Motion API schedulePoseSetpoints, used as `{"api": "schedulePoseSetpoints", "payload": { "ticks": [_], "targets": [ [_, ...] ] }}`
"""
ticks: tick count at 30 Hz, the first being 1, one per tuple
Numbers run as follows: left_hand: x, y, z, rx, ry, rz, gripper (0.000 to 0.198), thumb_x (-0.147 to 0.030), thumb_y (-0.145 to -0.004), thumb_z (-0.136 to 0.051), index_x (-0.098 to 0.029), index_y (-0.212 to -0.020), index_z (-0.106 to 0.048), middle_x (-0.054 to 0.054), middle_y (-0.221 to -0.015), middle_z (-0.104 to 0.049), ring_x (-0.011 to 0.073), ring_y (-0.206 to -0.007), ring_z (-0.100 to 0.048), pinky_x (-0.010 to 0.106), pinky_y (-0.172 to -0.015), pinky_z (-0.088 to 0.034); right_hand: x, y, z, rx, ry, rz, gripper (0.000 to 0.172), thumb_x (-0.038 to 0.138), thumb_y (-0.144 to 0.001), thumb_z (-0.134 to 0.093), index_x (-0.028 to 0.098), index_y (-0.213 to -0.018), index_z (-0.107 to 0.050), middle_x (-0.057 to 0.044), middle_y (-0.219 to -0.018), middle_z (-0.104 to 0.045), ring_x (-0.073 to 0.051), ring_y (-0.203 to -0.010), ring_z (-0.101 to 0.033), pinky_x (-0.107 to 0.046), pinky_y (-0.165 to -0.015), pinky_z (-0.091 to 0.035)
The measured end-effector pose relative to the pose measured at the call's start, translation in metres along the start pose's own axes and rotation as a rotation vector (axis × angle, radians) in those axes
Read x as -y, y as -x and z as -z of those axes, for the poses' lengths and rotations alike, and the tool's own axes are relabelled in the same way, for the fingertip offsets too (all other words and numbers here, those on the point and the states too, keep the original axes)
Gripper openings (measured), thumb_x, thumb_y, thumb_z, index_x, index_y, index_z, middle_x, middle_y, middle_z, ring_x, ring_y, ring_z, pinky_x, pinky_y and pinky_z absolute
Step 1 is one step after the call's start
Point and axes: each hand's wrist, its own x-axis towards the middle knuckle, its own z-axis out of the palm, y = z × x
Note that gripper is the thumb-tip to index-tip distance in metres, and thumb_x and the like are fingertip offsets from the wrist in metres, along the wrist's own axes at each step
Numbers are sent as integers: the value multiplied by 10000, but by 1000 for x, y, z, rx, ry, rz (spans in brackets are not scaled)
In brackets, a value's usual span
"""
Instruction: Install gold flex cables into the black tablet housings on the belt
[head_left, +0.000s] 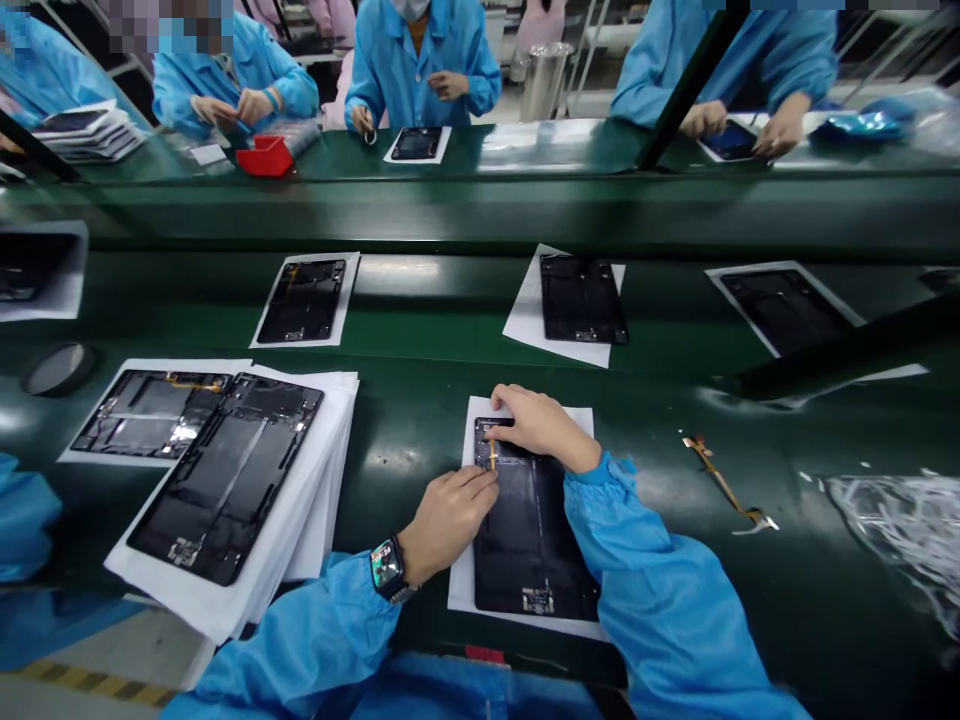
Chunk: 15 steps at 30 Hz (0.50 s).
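A black tablet housing (517, 540) lies on white paper (461, 590) in front of me, its inner side up. A thin orange flex cable (493, 453) runs along its upper left part. My right hand (544, 430) reaches over the top edge, thumb and fingers closed at the cable's upper end. From the left, my left hand (450, 520) has its fingers pressed together at the lower end of the cable. Its fingertips hide part of the housing's left edge. Another orange flex cable (720, 480) lies loose on the green bench to the right.
Several housings on paper form a stack (225, 480) at left, near a round dark disc (58, 368). More housings (583, 298) lie along the line behind. White strips (900, 520) are heaped at right. A dark post (847, 345) crosses there. Co-workers in blue sit opposite.
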Motion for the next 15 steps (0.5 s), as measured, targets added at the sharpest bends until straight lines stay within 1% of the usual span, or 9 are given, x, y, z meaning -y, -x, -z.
{"api": "schedulePoseSetpoints", "payload": {
  "ticks": [4, 9, 15],
  "targets": [
    [-1, 0, -1, -10, -26, -9, 225, -152, -996, -434, -121, -1044, -652, 86, -1109, -712, 207, -1030, -659, 326, -806, -565, -1, 0, 0, 10, -14, -6, 331, 414, -822, -719, 245, -1040, -536, -19, -1042, -636, -195, -828, -627, -272, -630, -334],
    [-1, -1, -1, 4, -29, -7, 218, -149, -996, -438, -124, -1025, -653, 83, -1098, -714, 200, -1030, -661, 317, -819, -558, -3, 1, -1, 0, -25, 1, 326, 419, -822, -718, 248, -1027, -529, -14, -1036, -638, -199, -836, -625, -267, -628, -330],
    [-2, 0, -2, 27, -38, -28, 201, -129, -986, -448, -108, -1040, -640, 98, -1118, -706, 220, -1045, -651, 336, -804, -555, 0, 0, -2, 9, -29, -10, 328, 412, -824, -717, 241, -1038, -537, -19, -1045, -639, -211, -857, -626, -271, -645, -357]
  ]
}}
